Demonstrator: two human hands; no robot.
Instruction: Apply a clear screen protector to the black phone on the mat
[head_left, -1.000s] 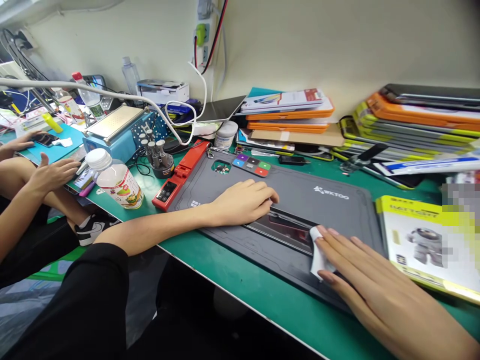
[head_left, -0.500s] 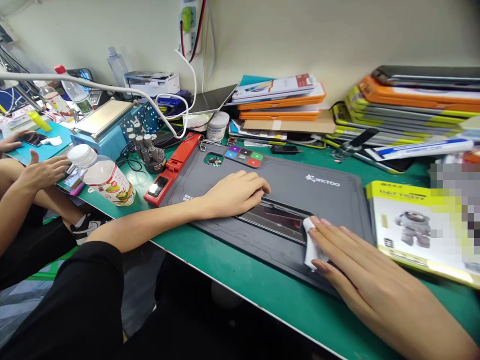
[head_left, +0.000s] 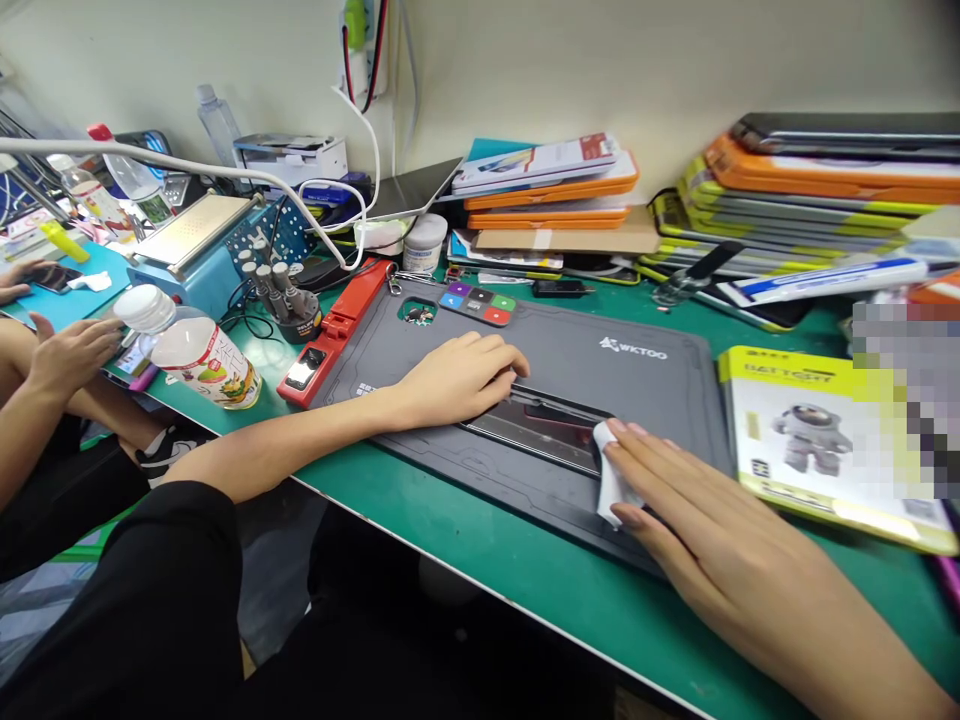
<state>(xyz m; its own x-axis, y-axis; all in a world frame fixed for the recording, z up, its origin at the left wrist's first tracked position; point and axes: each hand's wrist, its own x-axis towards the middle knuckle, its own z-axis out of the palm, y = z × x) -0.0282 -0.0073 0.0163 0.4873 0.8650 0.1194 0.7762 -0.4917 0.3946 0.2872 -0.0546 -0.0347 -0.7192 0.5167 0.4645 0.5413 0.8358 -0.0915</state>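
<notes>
A dark, glossy phone [head_left: 551, 428] lies face up on the grey repair mat [head_left: 480, 480], reddish reflections on its glass. My left hand [head_left: 466, 375] rests over its left end, fingers bent round the far edge, covering that end. Under the fingers of my right hand [head_left: 705, 510], a folded white wipe [head_left: 613, 490] is pressed against the phone's right end. The thumb holds the wipe's near side, and the hand hides the rest of that end.
A yellow-and-white battery box [head_left: 817, 430] is right of the mat. Left stand a drink bottle [head_left: 206, 360] and a screwdriver holder [head_left: 289, 310]. Stacked orange cases [head_left: 555, 200] line the wall. A white cable [head_left: 217, 170] crosses the upper left. A co-worker's hand [head_left: 71, 355] is far left.
The whole view has shifted slightly, so everything appears a little further left. Both hands keep nearly the same places on the phone, the wipe still under my right fingers.
</notes>
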